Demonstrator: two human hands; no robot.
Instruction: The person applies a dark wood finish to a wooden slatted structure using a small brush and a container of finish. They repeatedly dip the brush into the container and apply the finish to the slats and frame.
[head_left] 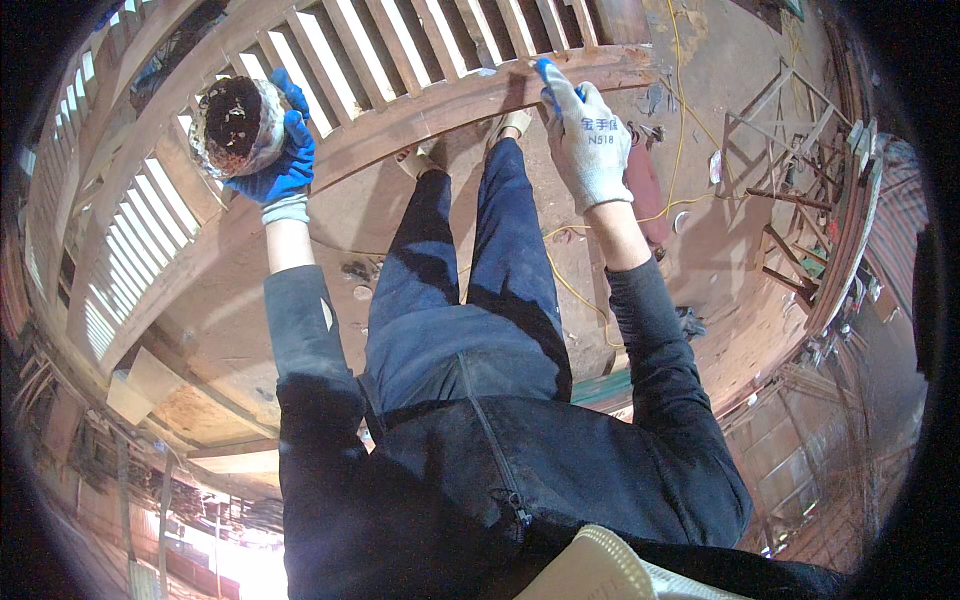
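We hold a small round metal can, stained and crusted dark inside (236, 125), in our left hand (284, 160), which wears a blue rubber-coated glove. The fingers wrap up around the can's far side, closed firmly on it, so the open mouth faces up toward us. Just beyond this grip lies a reddish-brown wooden frame with pale vertical slats (330, 60), and the can hangs over its lower rail.

Our right hand (590, 140), in a grey-white knitted glove with blue fingertips, presses down on the curved wooden rail of the same frame (450, 105). Its fingers are curled at the rail's upper edge; we cannot tell whether they pinch a tool there. Below this hand, a thin yellow cord (575, 290) trails across the dusty brown floor (720, 230), and our dark blue trouser legs (470, 280) stand between the two hands.
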